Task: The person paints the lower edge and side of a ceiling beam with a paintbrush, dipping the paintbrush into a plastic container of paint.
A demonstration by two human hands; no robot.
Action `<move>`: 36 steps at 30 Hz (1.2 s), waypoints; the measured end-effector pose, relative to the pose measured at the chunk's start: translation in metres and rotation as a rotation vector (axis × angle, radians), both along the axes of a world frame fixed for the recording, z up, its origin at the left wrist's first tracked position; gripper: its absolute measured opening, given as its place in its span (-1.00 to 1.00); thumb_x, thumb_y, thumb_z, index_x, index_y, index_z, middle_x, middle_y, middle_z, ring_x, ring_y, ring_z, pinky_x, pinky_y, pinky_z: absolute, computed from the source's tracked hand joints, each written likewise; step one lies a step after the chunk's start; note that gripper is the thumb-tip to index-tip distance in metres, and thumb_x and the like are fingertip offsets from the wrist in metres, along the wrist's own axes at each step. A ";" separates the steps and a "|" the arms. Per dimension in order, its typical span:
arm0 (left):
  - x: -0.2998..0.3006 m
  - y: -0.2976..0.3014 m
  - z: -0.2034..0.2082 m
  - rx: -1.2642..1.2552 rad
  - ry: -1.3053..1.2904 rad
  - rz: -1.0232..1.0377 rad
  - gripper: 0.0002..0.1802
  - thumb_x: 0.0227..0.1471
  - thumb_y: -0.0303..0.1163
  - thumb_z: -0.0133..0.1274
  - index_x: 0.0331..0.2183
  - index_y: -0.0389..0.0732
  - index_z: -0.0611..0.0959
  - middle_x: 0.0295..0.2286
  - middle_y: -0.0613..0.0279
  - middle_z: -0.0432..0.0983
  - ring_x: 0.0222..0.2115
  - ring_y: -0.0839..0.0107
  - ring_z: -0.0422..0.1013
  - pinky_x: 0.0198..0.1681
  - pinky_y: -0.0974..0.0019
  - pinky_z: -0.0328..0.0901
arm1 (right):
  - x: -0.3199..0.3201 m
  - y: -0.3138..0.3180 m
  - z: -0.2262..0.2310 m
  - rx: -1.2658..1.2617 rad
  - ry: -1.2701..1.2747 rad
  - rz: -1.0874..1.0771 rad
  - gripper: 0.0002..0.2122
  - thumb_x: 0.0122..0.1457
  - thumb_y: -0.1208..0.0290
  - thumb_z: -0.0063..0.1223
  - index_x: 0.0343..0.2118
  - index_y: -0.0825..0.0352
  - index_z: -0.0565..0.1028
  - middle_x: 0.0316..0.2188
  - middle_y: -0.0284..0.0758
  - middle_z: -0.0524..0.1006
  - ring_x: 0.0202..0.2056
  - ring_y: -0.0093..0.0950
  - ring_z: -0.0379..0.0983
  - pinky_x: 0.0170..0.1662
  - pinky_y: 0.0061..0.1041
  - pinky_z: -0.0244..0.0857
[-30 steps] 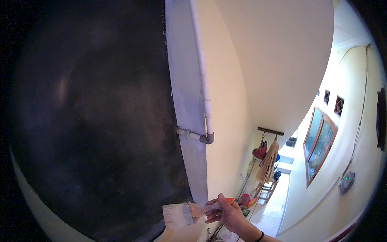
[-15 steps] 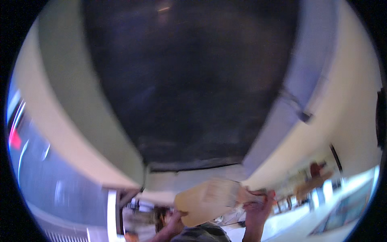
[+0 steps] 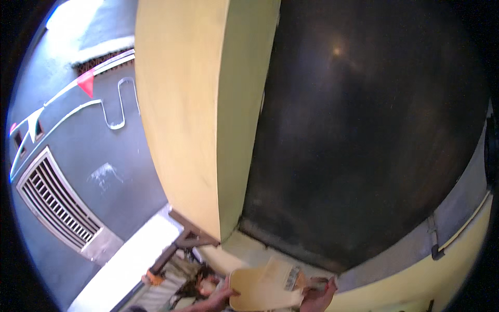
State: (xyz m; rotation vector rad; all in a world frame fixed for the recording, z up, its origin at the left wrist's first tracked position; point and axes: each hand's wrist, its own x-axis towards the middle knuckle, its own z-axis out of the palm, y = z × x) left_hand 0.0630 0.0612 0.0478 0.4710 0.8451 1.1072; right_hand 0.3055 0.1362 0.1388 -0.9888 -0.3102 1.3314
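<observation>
Low in the picture, my left hand (image 3: 222, 297) grips the left rim of a pale yellow tub (image 3: 248, 287), thumb over its edge. My right hand (image 3: 319, 298) is closed around the handle of a wide paintbrush (image 3: 294, 278). The brush has pale bristles, a printed band and an orange-brown handle. Its bristles point left and overlap the tub in view; whether they touch it cannot be told. The tub's contents are not clear. Beyond the hands, a large dark panel (image 3: 353, 140) fills the upper right.
A yellow pillar (image 3: 182, 104) stands left of the dark panel. Farther left is a grey-blue wall (image 3: 119, 171) with a barred window (image 3: 60, 205) and small pennants (image 3: 87, 83). A black-ended pipe (image 3: 437, 252) runs along the right wall. Cluttered items lie below the pillar.
My view has turned left, so the pillar and grey-blue wall take up more of the picture and the dark panel sits farther right. Both hands keep hold of the tub and paintbrush.
</observation>
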 end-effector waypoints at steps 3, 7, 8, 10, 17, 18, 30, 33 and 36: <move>0.001 0.005 0.005 -0.016 -0.004 0.095 -0.14 -0.08 -0.37 0.02 0.23 -0.04 0.03 0.13 0.14 0.10 0.20 0.23 0.07 0.23 0.10 0.06 | -0.022 0.010 0.008 -0.010 0.015 0.110 -0.59 0.31 0.02 -0.16 -0.33 0.35 0.46 -0.56 -0.27 0.53 -0.59 -0.38 0.42 -0.53 -0.42 0.31; 0.003 0.005 0.011 -0.012 -0.006 0.178 -0.15 -0.06 -0.35 0.02 0.23 -0.04 0.03 0.13 0.14 0.10 0.19 0.24 0.08 0.22 0.10 0.07 | -0.037 0.016 0.017 0.056 -0.003 0.145 -0.53 0.30 0.02 -0.18 -0.46 0.42 0.49 -0.62 -0.23 0.53 -0.65 -0.36 0.39 -0.54 -0.42 0.29; 0.004 0.005 0.013 -0.004 -0.003 0.187 -0.15 -0.06 -0.35 0.03 0.23 -0.04 0.03 0.13 0.14 0.10 0.19 0.24 0.08 0.22 0.10 0.07 | -0.038 0.017 0.011 0.032 0.034 0.128 -0.51 0.30 0.03 -0.18 -0.48 0.44 0.50 -0.64 -0.22 0.53 -0.67 -0.35 0.37 -0.55 -0.42 0.27; 0.003 0.008 0.015 0.006 0.001 0.203 -0.15 -0.05 -0.34 0.03 0.23 -0.04 0.03 0.13 0.14 0.10 0.19 0.24 0.08 0.22 0.10 0.07 | -0.041 0.020 0.006 0.082 0.049 0.146 -0.50 0.30 0.04 -0.18 -0.49 0.45 0.52 -0.65 -0.21 0.53 -0.67 -0.35 0.37 -0.55 -0.41 0.25; -0.004 0.007 0.019 0.014 0.019 0.237 -0.17 -0.02 -0.31 0.04 0.23 -0.04 0.03 0.13 0.15 0.11 0.19 0.24 0.09 0.21 0.10 0.09 | -0.051 0.003 0.016 0.103 -0.004 0.122 -0.56 0.30 0.06 -0.14 -0.40 0.43 0.51 -0.62 -0.27 0.50 -0.64 -0.40 0.36 -0.55 -0.40 0.23; -0.007 0.006 0.019 0.009 0.019 0.241 -0.17 -0.01 -0.31 0.05 0.23 -0.04 0.03 0.13 0.15 0.11 0.19 0.24 0.09 0.20 0.10 0.09 | -0.053 -0.001 0.023 0.113 -0.001 0.130 -0.61 0.30 0.08 -0.11 -0.37 0.38 0.49 -0.61 -0.31 0.48 -0.63 -0.42 0.35 -0.54 -0.40 0.24; -0.038 -0.007 0.008 -0.091 0.056 0.209 -0.23 0.09 -0.25 0.06 0.23 0.01 0.05 0.12 0.18 0.14 0.16 0.26 0.13 0.14 0.09 0.16 | -0.032 -0.005 0.027 0.317 -0.093 -0.158 -0.69 0.31 0.06 -0.04 -0.33 0.25 0.44 -0.33 -0.34 0.56 -0.57 -0.58 0.41 -0.46 -0.50 0.39; -0.036 -0.007 0.034 0.033 0.086 0.261 -0.25 0.10 -0.28 0.02 0.23 -0.12 0.07 0.11 0.15 0.14 0.17 0.29 0.08 0.22 0.16 0.02 | -0.018 -0.011 0.022 0.414 -0.137 -0.001 -0.69 0.32 0.14 -0.04 -0.12 0.33 0.43 -0.24 -0.23 0.56 -0.47 -0.41 0.50 -0.35 -0.28 0.49; -0.037 -0.008 0.023 0.179 0.241 0.286 -0.24 0.13 -0.33 -0.02 0.25 -0.19 0.02 0.13 0.13 0.11 0.19 0.29 0.02 0.25 0.23 -0.03 | -0.017 -0.015 0.045 0.498 -0.416 0.003 -0.68 0.33 0.16 -0.06 -0.19 0.38 0.47 -0.25 -0.20 0.56 -0.49 -0.46 0.50 -0.36 -0.32 0.48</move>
